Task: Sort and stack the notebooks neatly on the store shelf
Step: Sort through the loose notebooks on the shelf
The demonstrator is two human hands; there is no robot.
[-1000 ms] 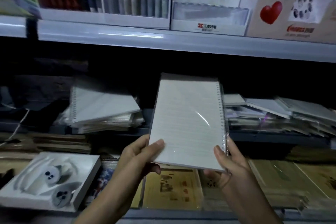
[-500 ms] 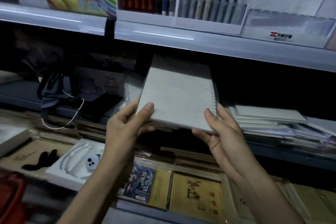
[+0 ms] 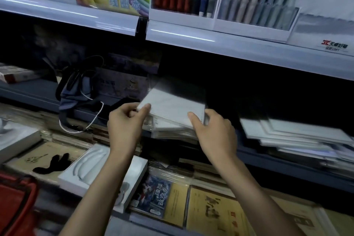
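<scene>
Your notebook (image 3: 172, 108) sits tilted atop a stack (image 3: 172, 133) on the middle shelf (image 3: 287, 165). Your left hand (image 3: 124, 123) pinches its near left corner, thumb on top. Your right hand (image 3: 215, 133) grips the near right corner by the spiral edge. A looser pile (image 3: 298, 136) lies to the right, a bag (image 3: 76, 99) to the left.

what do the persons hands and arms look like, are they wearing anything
Nothing is worn. The left hand and right hand are bare, with no gloves, rings, watch or bracelet showing. The left forearm and right forearm are bare too, and no sleeve reaches into view. The light is dim, so small marks could go unseen.
</scene>
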